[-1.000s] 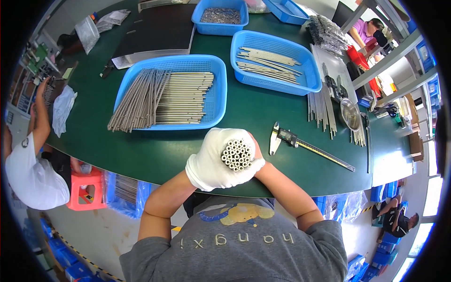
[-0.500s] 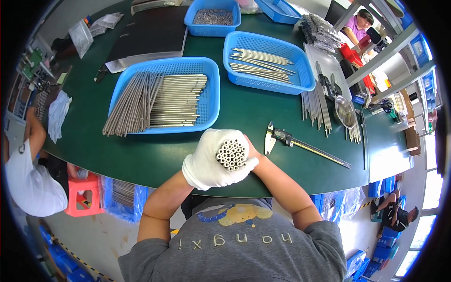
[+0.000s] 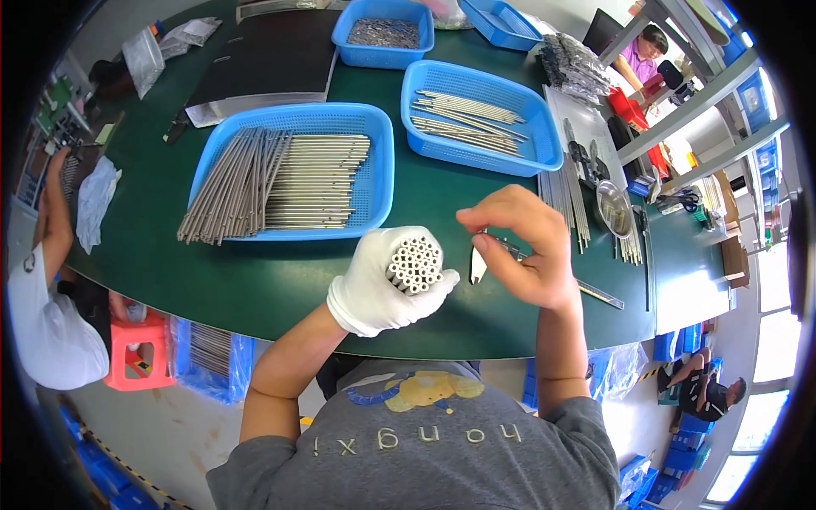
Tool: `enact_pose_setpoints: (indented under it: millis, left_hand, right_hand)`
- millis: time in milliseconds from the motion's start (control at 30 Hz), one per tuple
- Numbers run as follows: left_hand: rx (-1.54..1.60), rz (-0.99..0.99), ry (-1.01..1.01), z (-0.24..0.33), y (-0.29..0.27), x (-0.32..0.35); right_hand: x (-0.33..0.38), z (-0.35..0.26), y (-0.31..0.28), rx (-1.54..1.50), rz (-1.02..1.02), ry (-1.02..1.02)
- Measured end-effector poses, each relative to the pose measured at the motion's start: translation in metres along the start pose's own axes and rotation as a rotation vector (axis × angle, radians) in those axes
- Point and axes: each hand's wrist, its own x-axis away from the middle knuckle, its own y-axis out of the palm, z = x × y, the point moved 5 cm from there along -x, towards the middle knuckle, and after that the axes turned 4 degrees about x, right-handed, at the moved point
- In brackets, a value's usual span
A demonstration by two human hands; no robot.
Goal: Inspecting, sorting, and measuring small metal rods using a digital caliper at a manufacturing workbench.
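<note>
My left hand [image 3: 371, 285], in a white glove, is closed round a bundle of thin metal tubes [image 3: 415, 265]. Their hollow round ends point up at me. To its right, my bare right hand [image 3: 531, 246] is raised above the table with thumb and forefinger apart and no object visible between them. Beneath and behind it lies a digital caliper [image 3: 600, 293], partly covered by the hand; its jaws and the tip of its beam show. Beyond my left hand, a blue basket [image 3: 384, 170] holds many tubes, some laid crosswise on the others.
A second blue basket [image 3: 548, 144] with fewer rods stands farther right, and another blue basket [image 3: 382, 56] of small metal parts behind. A black binder [image 3: 272, 59] lies at the back left. Loose rods [image 3: 578, 208] and a metal bowl [image 3: 614, 209] lie at right. Other people sit nearby.
My right hand has come away from behind the tube bundle, moving up and right over the caliper. The left hand keeps its hold on the tubes. The view has shifted slightly.
</note>
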Motion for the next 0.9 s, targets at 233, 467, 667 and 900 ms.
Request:
enact_pose_setpoints:
  millis: [233, 467, 667, 900]
  left_hand:
    - [0.023, 0.001, 0.012, -0.002, 0.003, -0.001]
    - [-0.03, -0.013, 0.08, 0.004, 0.003, -0.003]
    - [-0.088, -0.033, 0.108, 0.006, 0.001, -0.004]
    - [-0.113, -0.035, 0.135, 0.006, 0.003, -0.003]
  right_hand:
    - [-0.009, -0.015, -0.001, 0.016, -0.004, -0.224]
    - [-0.018, -0.022, 0.005, 0.13, -0.082, -0.38]
    - [-0.021, -0.025, 0.005, 0.188, -0.052, -0.452]
    - [-0.02, -0.027, 0.005, 0.21, -0.048, -0.482]
